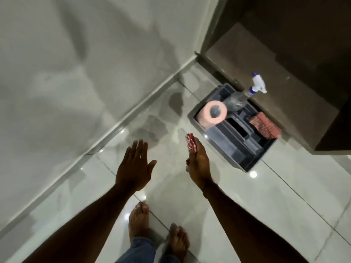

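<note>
My left hand is stretched out flat over the tiled floor, fingers straight, holding nothing. My right hand holds a bunched red-and-white checked cloth, which sticks out past the fingertips. Just beyond the right hand a dark grey caddy tray sits on the floor. In the tray stand a pink toilet roll and a clear spray bottle with a white and blue trigger head. A folded red checked cloth lies at the tray's right side.
A grey wall runs along the left, meeting the glossy tiled floor at a skirting line. A dark brown cabinet stands at the upper right behind the tray. My bare feet are at the bottom centre.
</note>
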Demonstrator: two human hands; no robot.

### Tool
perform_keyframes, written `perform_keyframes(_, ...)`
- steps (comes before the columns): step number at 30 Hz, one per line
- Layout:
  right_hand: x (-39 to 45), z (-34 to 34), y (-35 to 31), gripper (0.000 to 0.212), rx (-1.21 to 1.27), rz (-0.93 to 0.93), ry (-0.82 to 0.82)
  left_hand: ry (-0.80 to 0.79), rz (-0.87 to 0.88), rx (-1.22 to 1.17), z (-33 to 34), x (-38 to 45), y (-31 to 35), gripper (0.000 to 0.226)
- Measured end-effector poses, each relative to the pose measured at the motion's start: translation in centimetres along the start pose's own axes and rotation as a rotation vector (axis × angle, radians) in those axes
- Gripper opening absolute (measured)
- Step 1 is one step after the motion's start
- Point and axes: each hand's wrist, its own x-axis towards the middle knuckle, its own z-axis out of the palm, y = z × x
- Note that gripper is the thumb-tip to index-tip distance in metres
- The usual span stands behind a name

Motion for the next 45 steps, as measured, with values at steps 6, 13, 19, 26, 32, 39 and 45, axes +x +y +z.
perform_keyframes(6, 8.6, 10.8, 2.4, 0.062, -0.301, -0.217, -0.110, -0.002, -0.142, -0.018, 8.4, 0.8, -9.9, 0.103)
perform_keyframes(13, 19.7, 20.4, 12.9, 0.052, -0.705, -0.604, -0.080, 0.084, -0.229, -0.065, 19.9, 3.0, -15.5, 0.097)
perform_keyframes(19, 21.0, 20.3, 14.0, 0.056, -0.871, -0.671, 0.105, 0.213, -0.262, -0.036, 22.6, 3.6, -15.7, 0.096)
perform_keyframes(26, 34.0, 14.1, 9.4, 0.064, -0.876, -0.329, 0.333, 0.217, -0.246, 0.005, 23.1, 3.7, -16.1, 0.101)
perform_keyframes(32, 41.0, 10.2, 7.0, 0.067, -0.872, -0.313, 0.195, 0.241, -0.216, 0.060, 23.2, 4.0, -16.6, 0.102)
perform_keyframes(39, 32.3, 16.7, 8.7, 0.067, -0.818, -0.672, 0.115, 0.234, -0.192, 0.064, 22.9, 3.9, -16.5, 0.098)
perform_keyframes(45, 22.5, 24.9, 9.8, 0.048, -0.608, -0.764, -0.052, 0.214, -0.202, 0.021, 22.8, 3.8, -16.4, 0.099)
